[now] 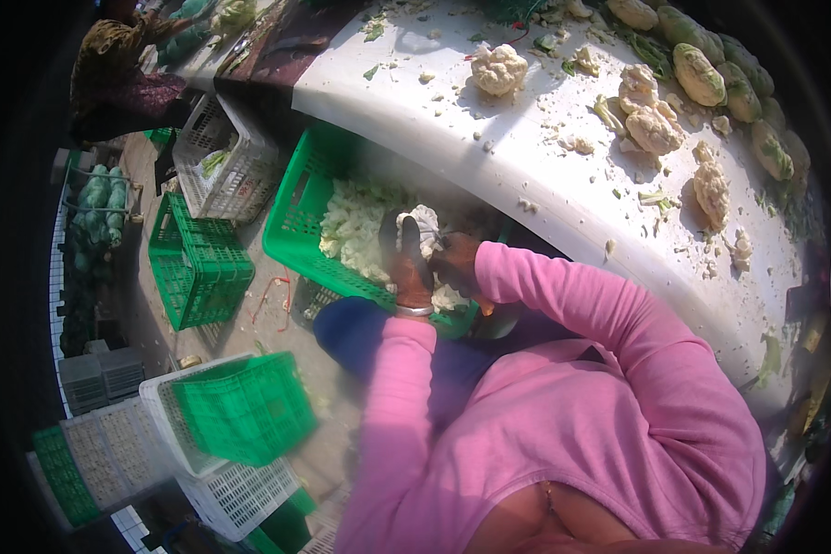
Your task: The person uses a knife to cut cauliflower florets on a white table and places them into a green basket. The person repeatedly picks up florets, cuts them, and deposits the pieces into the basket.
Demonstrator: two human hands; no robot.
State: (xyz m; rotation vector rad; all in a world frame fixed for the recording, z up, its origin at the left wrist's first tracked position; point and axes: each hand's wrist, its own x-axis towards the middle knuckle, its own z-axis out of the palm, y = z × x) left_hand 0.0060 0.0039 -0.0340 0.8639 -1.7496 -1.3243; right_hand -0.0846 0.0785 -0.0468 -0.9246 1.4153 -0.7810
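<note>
My left hand [410, 270] holds a white cauliflower piece [426, 225] with its fingers and thumb around it. A metal bangle [414, 311] circles that wrist. Right beside it, my right hand [457, 260] is closed against the piece's near side. An orange end of a tool [485, 305], probably a knife handle, sticks out below this hand; the blade is mostly hidden. Both hands are over a green plastic crate [298, 239], which holds many cut cauliflower florets [356, 232]. My forearms cover part of its near rim.
A white-covered table [401, 114] curves along the right, bearing cauliflower heads [498, 69], scraps and a pile of heads [699, 75]. To the left are a white crate [225, 163], a green crate [201, 263] and stacked crates [246, 408]. Another person [121, 76] is at the upper left.
</note>
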